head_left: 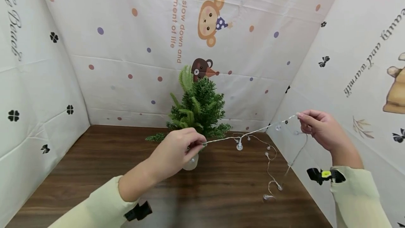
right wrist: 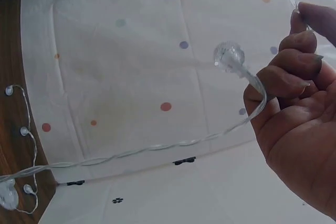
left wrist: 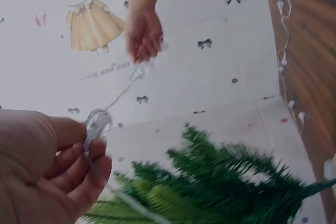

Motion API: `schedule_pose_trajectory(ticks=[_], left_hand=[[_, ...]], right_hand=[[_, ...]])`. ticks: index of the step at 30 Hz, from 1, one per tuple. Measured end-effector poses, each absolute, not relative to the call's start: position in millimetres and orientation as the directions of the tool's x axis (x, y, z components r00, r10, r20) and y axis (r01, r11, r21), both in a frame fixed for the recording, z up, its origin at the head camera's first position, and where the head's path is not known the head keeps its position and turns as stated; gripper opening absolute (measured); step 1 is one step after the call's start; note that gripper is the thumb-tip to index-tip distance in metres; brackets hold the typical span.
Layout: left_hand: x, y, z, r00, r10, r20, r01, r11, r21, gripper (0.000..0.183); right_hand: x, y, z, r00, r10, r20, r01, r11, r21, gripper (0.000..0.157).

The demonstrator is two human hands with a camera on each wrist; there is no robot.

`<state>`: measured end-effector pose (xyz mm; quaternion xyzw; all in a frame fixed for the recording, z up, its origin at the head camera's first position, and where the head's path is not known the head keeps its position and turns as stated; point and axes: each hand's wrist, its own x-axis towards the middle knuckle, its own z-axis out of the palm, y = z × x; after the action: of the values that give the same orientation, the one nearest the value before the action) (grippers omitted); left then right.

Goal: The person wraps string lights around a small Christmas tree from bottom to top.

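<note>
Left hand (head_left: pixel 178 149), its hold partly hidden, and right hand (head_left: pixel 322 128) pinch the string lights (head_left: pixel 239 146) nearly taut, seemingly straightening them; draping the tree (head_left: pixel 202 105) would next want slack.

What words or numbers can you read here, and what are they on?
"the Beach": left sheet, start cut off
"n to slow down and": back sheet, start cut off
"moment of life": back sheet, start cut off
"eauty and warmth": right sheet, start cut off
Yellow wrist label: too small to read
String lights: no writing visible
</note>
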<state>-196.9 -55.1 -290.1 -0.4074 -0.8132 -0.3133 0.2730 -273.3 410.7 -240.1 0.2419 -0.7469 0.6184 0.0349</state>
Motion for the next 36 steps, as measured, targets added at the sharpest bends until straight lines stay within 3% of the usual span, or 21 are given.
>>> schedule_pose_trajectory(ticks=[5,11,19,25,36], left_hand=[[-199.7,-44.0,-312.9,-0.510,0.404,0.759,0.775,0.598,0.202,0.010],[-209.4,-30.0,-331.4,-0.371,0.357,0.857,0.677,0.736,-0.013,0.010],[-217.7,-11.0,-338.3,-0.235,0.392,0.890,0.560,0.803,-0.206,0.007],[-216.9,4.8,-336.7,-0.228,0.444,0.866,0.443,0.840,-0.314,0.009],[-229.0,30.1,-337.2,-0.321,0.427,0.845,0.291,0.894,-0.342,0.030]], right_hand=[[-295.6,403.5,-231.2,-0.923,-0.225,0.313,-0.358,0.206,-0.911,0.021],[-317.4,388.6,-220.7,-0.944,-0.116,0.308,-0.329,0.321,-0.888,0.018],[-339.4,378.4,-206.5,-0.954,-0.044,0.297,-0.298,0.265,-0.917,0.018],[-351.8,375.5,-201.0,-0.953,0.015,0.302,-0.282,0.323,-0.904,0.017],[-372.5,363.7,-194.4,-0.939,0.070,0.337,-0.282,0.402,-0.871,0.018]])
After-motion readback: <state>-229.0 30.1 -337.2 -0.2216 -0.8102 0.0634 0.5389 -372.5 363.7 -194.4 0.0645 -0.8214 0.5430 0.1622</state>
